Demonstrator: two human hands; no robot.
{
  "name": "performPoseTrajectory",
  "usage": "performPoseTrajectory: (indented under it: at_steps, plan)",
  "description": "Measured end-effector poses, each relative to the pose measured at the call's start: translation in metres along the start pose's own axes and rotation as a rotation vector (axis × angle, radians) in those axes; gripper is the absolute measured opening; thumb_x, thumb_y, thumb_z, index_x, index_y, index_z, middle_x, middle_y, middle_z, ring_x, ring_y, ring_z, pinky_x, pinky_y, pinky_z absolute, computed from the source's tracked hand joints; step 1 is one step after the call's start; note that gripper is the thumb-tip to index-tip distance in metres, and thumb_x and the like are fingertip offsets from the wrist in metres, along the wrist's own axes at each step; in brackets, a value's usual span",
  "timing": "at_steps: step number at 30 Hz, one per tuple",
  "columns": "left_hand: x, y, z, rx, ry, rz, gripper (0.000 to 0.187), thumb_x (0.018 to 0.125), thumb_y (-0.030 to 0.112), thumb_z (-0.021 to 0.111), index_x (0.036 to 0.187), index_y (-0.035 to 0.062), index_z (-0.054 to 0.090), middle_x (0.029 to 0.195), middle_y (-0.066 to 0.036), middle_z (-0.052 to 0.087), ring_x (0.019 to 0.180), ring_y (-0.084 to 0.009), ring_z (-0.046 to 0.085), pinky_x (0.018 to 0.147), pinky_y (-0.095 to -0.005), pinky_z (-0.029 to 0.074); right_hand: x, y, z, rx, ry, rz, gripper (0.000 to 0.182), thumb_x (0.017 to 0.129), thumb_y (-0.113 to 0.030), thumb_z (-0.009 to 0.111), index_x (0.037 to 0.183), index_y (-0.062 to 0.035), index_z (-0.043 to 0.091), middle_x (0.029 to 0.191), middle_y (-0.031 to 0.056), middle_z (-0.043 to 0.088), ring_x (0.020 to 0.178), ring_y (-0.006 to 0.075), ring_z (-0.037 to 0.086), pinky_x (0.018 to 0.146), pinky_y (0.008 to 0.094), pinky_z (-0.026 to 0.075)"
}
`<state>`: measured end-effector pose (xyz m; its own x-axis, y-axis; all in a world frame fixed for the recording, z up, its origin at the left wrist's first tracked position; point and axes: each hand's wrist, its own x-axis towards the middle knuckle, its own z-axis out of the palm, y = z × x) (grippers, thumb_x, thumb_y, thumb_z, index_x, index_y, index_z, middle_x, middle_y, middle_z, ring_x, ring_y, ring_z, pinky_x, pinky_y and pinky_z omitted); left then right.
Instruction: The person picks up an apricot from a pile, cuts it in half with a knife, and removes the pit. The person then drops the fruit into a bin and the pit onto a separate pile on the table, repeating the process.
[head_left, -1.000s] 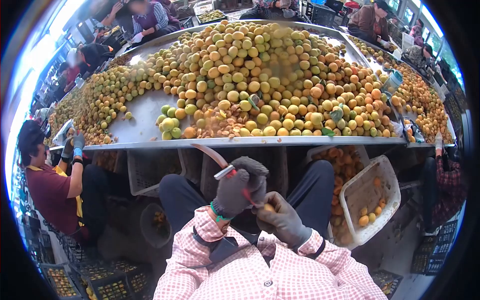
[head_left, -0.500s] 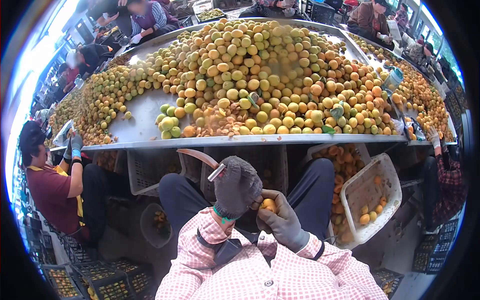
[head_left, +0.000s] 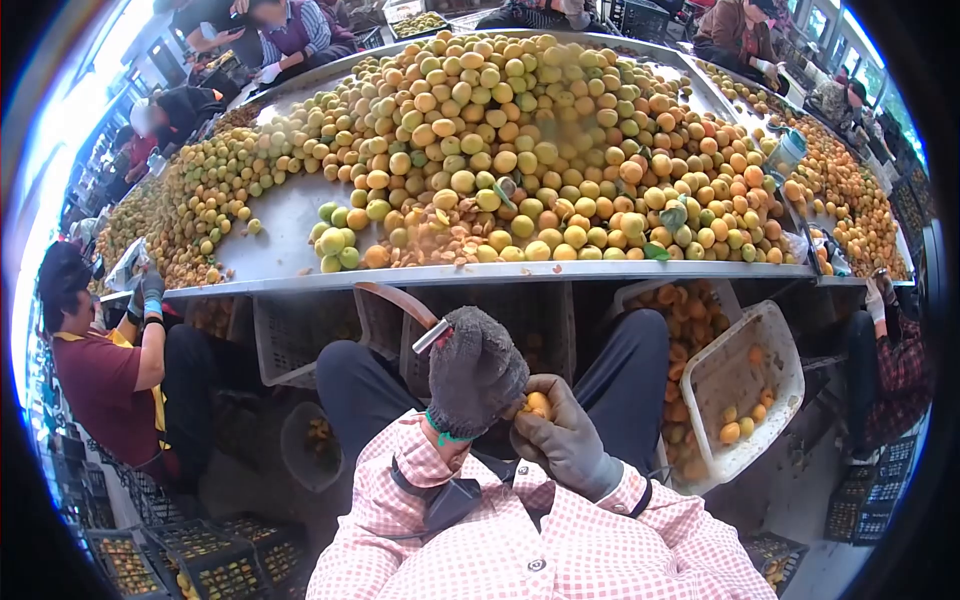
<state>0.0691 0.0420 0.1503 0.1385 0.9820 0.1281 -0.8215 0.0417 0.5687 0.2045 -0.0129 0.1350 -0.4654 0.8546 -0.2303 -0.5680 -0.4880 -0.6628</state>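
My left hand (head_left: 476,368), in a dark grey knitted glove, is closed around a knife (head_left: 431,334) whose curved brownish blade points up and left. Just right of it, my right hand (head_left: 568,436), in a smoother grey glove, grips an orange-yellow apricot (head_left: 538,404) between thumb and fingers. The fingertips of both hands meet at the fruit, above my lap. Beyond them, a large heap of yellow, orange and green apricots (head_left: 500,130) lies on a metal table (head_left: 500,272). Torn fruit pieces (head_left: 440,240) lie near its front edge.
A tilted white crate (head_left: 790,385) holds some fruit at right, over orange halves (head_left: 680,335). Another crate (head_left: 285,345) and a bucket (head_left: 308,448) stand at left. Co-workers sit at left (head_left: 110,370) and right (head_left: 895,370), with others behind the table. Black crates (head_left: 215,560) stand lower left.
The apricot shows a different side between my fingers, which have shifted slightly. The knife remains in my left hand. At the far right, the co-worker's raised hand has come down a little.
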Motion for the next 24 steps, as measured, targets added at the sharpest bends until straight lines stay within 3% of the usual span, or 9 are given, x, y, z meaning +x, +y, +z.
performPoseTrajectory:
  at_steps: [4,6,8,10,14,17,19,22,24]
  plan:
    - [-0.003,-0.001,-0.005,-0.186,-0.111,-0.103,0.021,0.09,0.03,0.062,0.087,0.011,0.052,0.067,-0.003,0.049,0.05,-0.0125,0.044,0.042,-0.0262,0.036,0.003,0.009,-0.005,-0.317,0.054,-0.113,0.031,0.091,-0.006,0.056,0.117,-0.0051,0.04,0.089,0.0065,0.053,0.062,0.0129,0.053,0.054,0.0242,0.042]
    - [-0.008,-0.004,0.004,-0.042,-0.002,-0.065,0.022,0.089,0.03,0.063,0.087,0.0105,0.052,0.064,-0.002,0.047,0.047,-0.0121,0.041,0.039,-0.0248,0.033,0.009,0.008,-0.01,-1.242,0.074,-0.762,0.032,0.092,-0.007,0.054,0.119,-0.0046,0.037,0.089,0.0053,0.055,0.065,0.009,0.054,0.055,0.0213,0.042]
    - [-0.008,-0.004,0.003,-0.038,0.013,-0.074,0.025,0.089,0.032,0.063,0.086,0.0092,0.052,0.06,-0.001,0.044,0.045,-0.0117,0.039,0.038,-0.0243,0.032,0.012,0.014,-0.016,-1.207,0.047,-0.79,0.031,0.093,-0.013,0.056,0.117,-0.0042,0.039,0.088,0.0063,0.055,0.062,0.0095,0.056,0.053,0.0224,0.044]
    - [-0.006,-0.002,0.002,0.01,0.082,-0.126,0.027,0.091,0.034,0.06,0.086,0.0084,0.054,0.056,-0.001,0.041,0.043,-0.0113,0.037,0.037,-0.0242,0.03,0.007,0.014,-0.012,-0.771,0.075,-0.411,0.027,0.093,-0.015,0.055,0.114,-0.0039,0.042,0.084,0.0062,0.055,0.054,0.0083,0.052,0.049,0.0215,0.043]
    - [0.005,-0.001,-0.004,-0.07,-0.007,-0.139,0.027,0.093,0.035,0.056,0.088,0.0078,0.056,0.055,0.001,0.038,0.043,-0.0112,0.036,0.038,-0.0249,0.029,0.016,0.015,-0.013,-0.658,0.039,-0.459,0.024,0.096,-0.019,0.051,0.111,-0.0033,0.044,0.079,0.0048,0.054,0.05,0.0067,0.048,0.044,0.021,0.04]
    - [0.011,-0.006,-0.012,-0.087,-0.002,-0.065,0.028,0.095,0.035,0.053,0.09,0.0077,0.058,0.054,0.002,0.037,0.042,-0.011,0.033,0.04,-0.0257,0.028,0.024,0.009,-0.013,-0.497,0.076,-0.276,0.023,0.1,-0.026,0.042,0.106,-0.0045,0.046,0.076,0.0035,0.053,0.05,0.0051,0.045,0.041,0.0204,0.036]
    - [0.013,-0.01,-0.018,-0.044,0.058,-0.064,0.028,0.095,0.036,0.051,0.092,0.0088,0.058,0.055,0.002,0.035,0.043,-0.0115,0.033,0.042,-0.027,0.028,0.036,0.014,-0.018,-0.08,0.152,-0.049,0.034,0.1,-0.038,0.037,0.099,-0.0065,0.049,0.075,0.0032,0.054,0.05,0.0073,0.046,0.039,0.0206,0.034]
    - [0.012,0.002,-0.033,-0.074,0.103,-0.043,0.029,0.095,0.039,0.05,0.092,0.0107,0.057,0.056,0.003,0.034,0.045,-0.012,0.034,0.044,-0.0285,0.029,0.049,0.011,-0.025,0.151,0.255,0.179,0.052,0.094,-0.057,0.037,0.093,-0.0065,0.05,0.075,0.0054,0.055,0.049,0.0113,0.047,0.04,0.0178,0.034]
    - [0.006,0.017,-0.037,-0.017,0.065,0.019,0.029,0.095,0.039,0.049,0.09,0.0118,0.053,0.056,0.004,0.033,0.044,-0.011,0.033,0.043,-0.0278,0.028,0.06,0.014,-0.039,0.137,0.226,0.146,0.05,0.094,-0.056,0.039,0.095,-0.0078,0.051,0.083,0.0055,0.058,0.058,0.0116,0.053,0.046,0.0197,0.04]
